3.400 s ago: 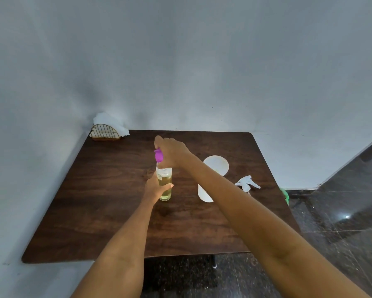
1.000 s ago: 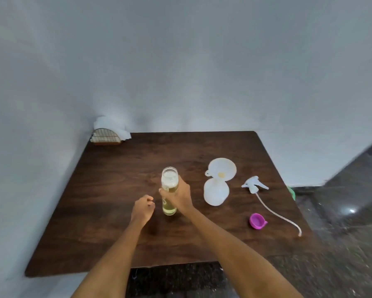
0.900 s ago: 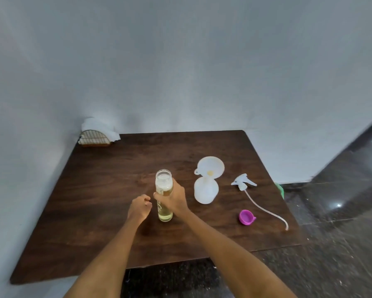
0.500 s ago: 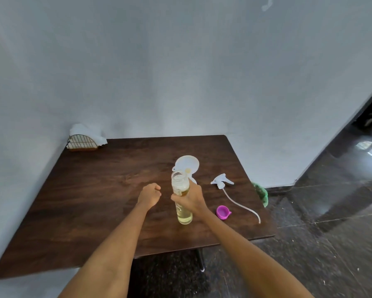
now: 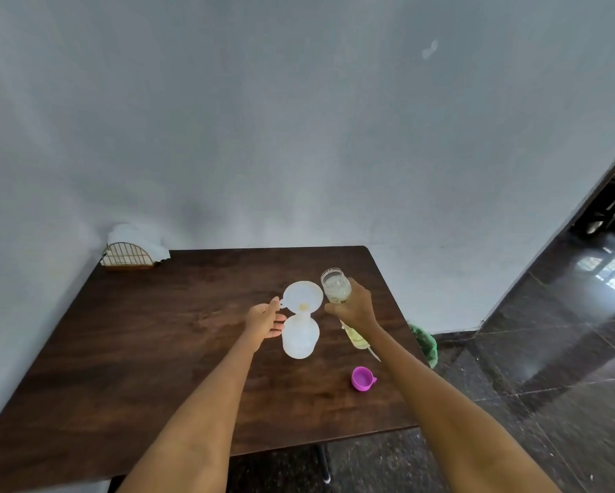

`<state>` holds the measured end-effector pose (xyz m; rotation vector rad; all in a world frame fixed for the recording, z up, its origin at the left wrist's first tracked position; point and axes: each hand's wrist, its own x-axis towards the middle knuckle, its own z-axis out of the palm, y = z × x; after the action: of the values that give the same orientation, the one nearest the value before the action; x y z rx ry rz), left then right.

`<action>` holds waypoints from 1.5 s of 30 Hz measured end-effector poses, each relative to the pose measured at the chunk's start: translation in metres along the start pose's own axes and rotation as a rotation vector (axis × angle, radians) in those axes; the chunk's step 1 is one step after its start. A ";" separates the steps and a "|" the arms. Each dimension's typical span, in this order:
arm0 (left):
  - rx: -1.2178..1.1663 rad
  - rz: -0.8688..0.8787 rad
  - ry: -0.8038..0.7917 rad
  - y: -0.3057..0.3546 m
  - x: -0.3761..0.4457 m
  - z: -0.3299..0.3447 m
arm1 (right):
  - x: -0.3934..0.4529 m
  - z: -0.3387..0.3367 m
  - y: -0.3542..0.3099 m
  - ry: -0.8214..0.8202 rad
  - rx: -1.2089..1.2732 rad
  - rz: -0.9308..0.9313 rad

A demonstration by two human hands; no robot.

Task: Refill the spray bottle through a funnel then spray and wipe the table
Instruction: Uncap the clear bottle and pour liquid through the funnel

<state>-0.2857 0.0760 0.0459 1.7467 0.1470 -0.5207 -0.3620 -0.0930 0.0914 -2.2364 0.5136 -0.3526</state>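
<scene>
Two hands work near the table's [image 5: 128,350] right edge. Her right hand [image 5: 352,307], fingers curled round the uncapped refill bottle [image 5: 336,290], holds it lifted and tilted beside the funnel [image 5: 302,297], mouth near the rim, likely ready to pour. The funnel sits in the neck of the pale spray bottle [image 5: 298,341], which stands on the table. Her left hand [image 5: 265,320], fingers loosely spread, touches the funnel's tab and the bottle's side, probably to steady them. A purple cap [image 5: 362,378] lies toward the front right corner, clear of the pour. Wide bare wood stretches left; a napkin holder [image 5: 128,257] sits in the far left corner
</scene>
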 end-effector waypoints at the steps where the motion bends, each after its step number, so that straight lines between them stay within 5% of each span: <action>1: -0.009 0.011 -0.002 0.002 0.002 0.000 | 0.004 0.000 0.003 -0.009 -0.030 0.006; 11: -0.150 -0.004 -0.008 0.008 0.001 -0.003 | 0.029 0.000 0.013 -0.117 -0.277 -0.082; 45: -0.173 -0.027 0.094 0.021 -0.002 0.015 | 0.050 -0.020 0.003 -0.280 -0.518 -0.219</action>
<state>-0.2842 0.0569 0.0630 1.6025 0.2744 -0.4321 -0.3271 -0.1309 0.1065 -2.7976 0.2232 -0.0058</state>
